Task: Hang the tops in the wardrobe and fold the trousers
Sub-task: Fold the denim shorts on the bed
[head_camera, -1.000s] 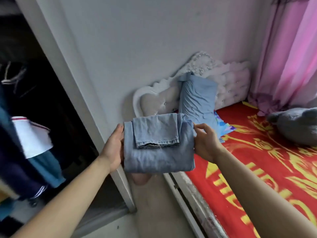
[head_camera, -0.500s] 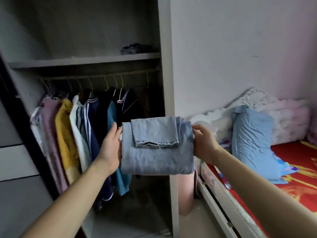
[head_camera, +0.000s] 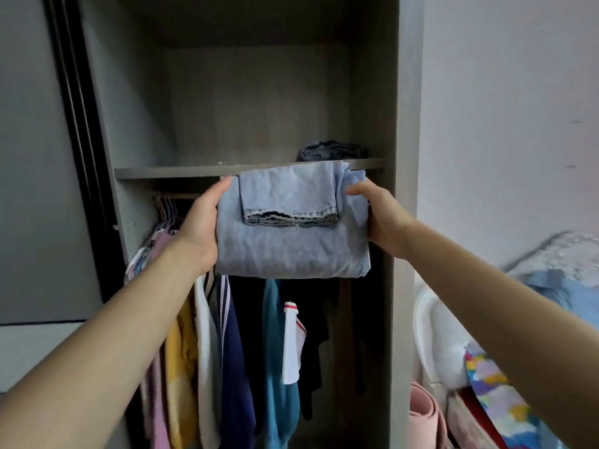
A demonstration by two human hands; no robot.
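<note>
Folded trousers (head_camera: 291,228), light blue denim, held up in mid-air in front of the open wardrobe (head_camera: 405,124); bundle flat and roughly square, hem ends of the legs folded over on top and facing the camera; top edge of bundle level with the front edge of the shelf (head_camera: 178,172), overlapping it in view; cannot tell if it touches the shelf; left hand (head_camera: 201,228) clasps the bundle's left side, thumb up along the edge, palm against the fabric, other fingers hidden behind; right hand (head_camera: 379,218) clasps the right side, thumb lying on top of the fabric, fingers tucked out of sight underneath; both arms stretched forward and up, forearms bare, trousers carried between the two hands; on the shelf, just behind the bundle towards the right, a darker folded denim piece (head_camera: 332,150); below the shelf a row of hanging tops (head_camera: 275,351) on hangers (head_camera: 167,209): pink, yellow, white, navy with stripes, teal, black; the bundle covers their upper parts; dark sliding door (head_camera: 32,157) to the left of the opening; pale wall (head_camera: 502,124) to the right; lower right, blurred, white padded headboard (head_camera: 434,345), blue pillow (head_camera: 564,293), multicoloured cloth (head_camera: 492,384), and a pink rolled mat (head_camera: 424,416) standing beside the wardrobe side panel
</note>
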